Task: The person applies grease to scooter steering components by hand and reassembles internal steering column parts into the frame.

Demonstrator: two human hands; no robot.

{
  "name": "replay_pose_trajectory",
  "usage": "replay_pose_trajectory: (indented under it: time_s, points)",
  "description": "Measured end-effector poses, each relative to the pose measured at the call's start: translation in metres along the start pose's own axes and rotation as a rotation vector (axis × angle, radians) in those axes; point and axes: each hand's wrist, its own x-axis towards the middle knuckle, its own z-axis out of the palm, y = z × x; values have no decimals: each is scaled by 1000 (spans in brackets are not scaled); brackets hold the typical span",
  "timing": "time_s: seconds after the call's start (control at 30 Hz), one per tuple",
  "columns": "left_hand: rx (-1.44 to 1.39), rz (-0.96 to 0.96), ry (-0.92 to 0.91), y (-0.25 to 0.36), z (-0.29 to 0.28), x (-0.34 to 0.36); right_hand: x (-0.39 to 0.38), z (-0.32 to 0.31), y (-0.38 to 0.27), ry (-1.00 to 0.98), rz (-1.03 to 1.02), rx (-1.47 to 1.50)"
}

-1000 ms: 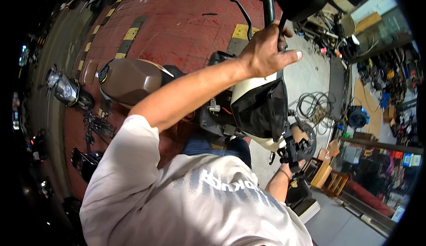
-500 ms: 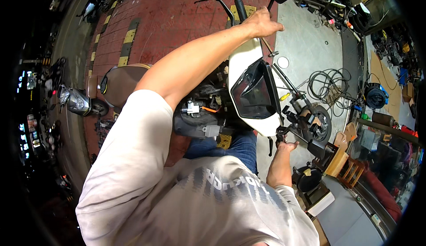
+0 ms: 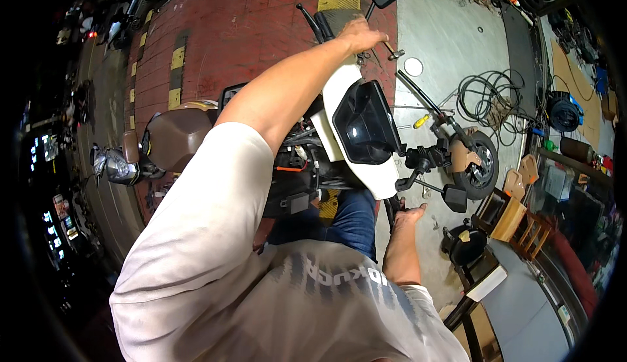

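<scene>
A scooter with a cream-white front cover (image 3: 373,179) and a dark glossy panel (image 3: 366,127) stands right before me. My left hand (image 3: 360,34) is closed over the left side of its handlebar, inward of the black grip (image 3: 323,27) and beside the mirror stem; its thumb sticks out to the right. Around the right handlebar grip (image 3: 393,206) my right hand (image 3: 409,215) is closed, thumb apart; its fingers are partly hidden. Exposed wiring and an orange piece (image 3: 290,168) lie behind the cover, below my left forearm.
A wheel with a brown fender (image 3: 480,166) stands beyond the cover, near the right mirror (image 3: 455,198). A coiled black hose (image 3: 486,100) and a yellow-handled tool (image 3: 421,121) lie on the floor. Wooden pieces (image 3: 506,221) are at right; a brown-seated scooter (image 3: 176,140) is at left.
The scooter's front, with both hands on the handlebar, has shifted left and nearer against the floor. The dark panel has turned in view, and the view itself has shifted slightly.
</scene>
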Motion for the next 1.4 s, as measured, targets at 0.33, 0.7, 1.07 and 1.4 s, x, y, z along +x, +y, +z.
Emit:
replay_pose_trajectory:
  time_s: [0.33,0.7,1.07,1.4]
  points:
    - [37,-16,-1,-4,26,11,49,-28,-28,-140,166,-211]
    - [597,250,-205,67,-24,-42,65,-104,-131,-78,128,-293]
    - [500,793,255,149,-87,-203,-47,-126,-203,84,-867,-327]
    - [-191,633,465,-40,-121,-348,-321,24,-38,-923,-964,-535]
